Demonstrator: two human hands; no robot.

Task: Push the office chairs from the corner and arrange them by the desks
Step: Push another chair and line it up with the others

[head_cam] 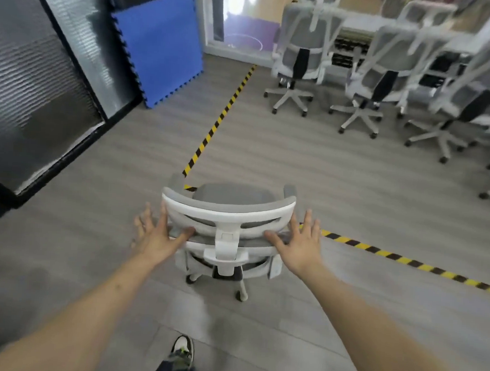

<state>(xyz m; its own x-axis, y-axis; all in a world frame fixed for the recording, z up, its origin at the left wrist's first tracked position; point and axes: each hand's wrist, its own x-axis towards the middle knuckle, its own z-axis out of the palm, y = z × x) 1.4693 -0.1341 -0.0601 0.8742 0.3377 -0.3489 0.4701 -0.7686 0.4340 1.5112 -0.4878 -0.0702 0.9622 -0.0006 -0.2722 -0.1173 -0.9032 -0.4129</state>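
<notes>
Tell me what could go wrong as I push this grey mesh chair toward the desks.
Both hands, left hand and right hand, lie open against the grey mesh office chair with the white frame rather than gripping it, so it could roll off or swivel. Its casters may catch on the yellow-and-black floor tape. It could also bump the parked grey chairs by the desks.

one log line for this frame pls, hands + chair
phase: pushing chair | left hand: open, on chair back | right hand: open, on chair back | ahead: hazard tape, parked chairs far right
</notes>
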